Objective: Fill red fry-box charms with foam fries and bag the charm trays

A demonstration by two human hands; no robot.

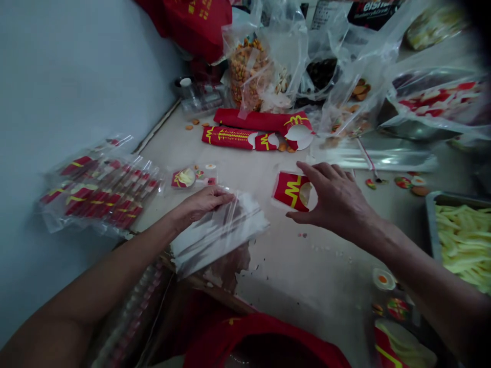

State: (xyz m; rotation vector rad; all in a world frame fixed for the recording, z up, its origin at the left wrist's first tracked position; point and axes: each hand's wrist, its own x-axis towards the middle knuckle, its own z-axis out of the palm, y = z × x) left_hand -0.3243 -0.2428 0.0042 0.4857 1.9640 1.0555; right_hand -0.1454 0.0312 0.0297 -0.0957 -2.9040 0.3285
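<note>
My left hand [205, 202] has its fingers pinched together at the upper edge of a stack of clear plastic bags [218, 232]. My right hand [333, 194] is spread, thumb and forefinger wide apart on either side of a small red fries carton [289, 190] with a yellow zigzag mark. The carton seems to lie in a clear sleeve on the table; whether the fingertips touch it I cannot tell. Above my left hand lies a clear packet [194, 176] with a small red fries carton and little food pieces.
Filled clear packets [99, 189] are heaped at the left by the wall. Red printed carton stacks [230, 138] lie farther back, before plastic bags of small parts [249, 71]. At right stands a metal tray [431, 225] of pale fries. A red stool or bucket rim [268, 327] is nearest me.
</note>
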